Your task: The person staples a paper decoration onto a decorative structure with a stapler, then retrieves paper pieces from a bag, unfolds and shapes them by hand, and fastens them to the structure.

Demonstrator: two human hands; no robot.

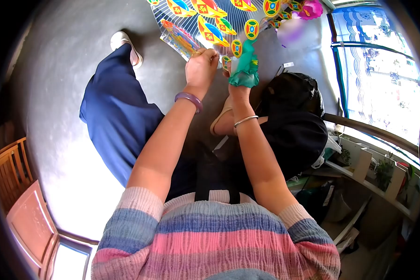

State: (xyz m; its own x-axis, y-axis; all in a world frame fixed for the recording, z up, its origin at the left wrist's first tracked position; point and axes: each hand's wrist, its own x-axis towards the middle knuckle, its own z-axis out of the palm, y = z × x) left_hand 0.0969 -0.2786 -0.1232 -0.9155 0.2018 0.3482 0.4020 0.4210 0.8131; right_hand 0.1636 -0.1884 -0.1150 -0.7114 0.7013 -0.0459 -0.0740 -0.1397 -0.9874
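Observation:
My left hand, with a purple bangle at its wrist, is closed in a pinch at the lower edge of a colourful fan-like decoration. What lies between its fingertips is too small to tell. My right hand, wearing a silver bangle, is closed on crumpled green material, which covers most of its fingers. Round red, yellow and green ornaments hang just above the right hand. Fish-like ornaments lie across the thin ribs of the decoration.
A black plastic bag is beside my right forearm. Bright pink flowers show at the top right. A window with blue patterned curtain is on the right, above shelving with plants. A wooden chair stands far left.

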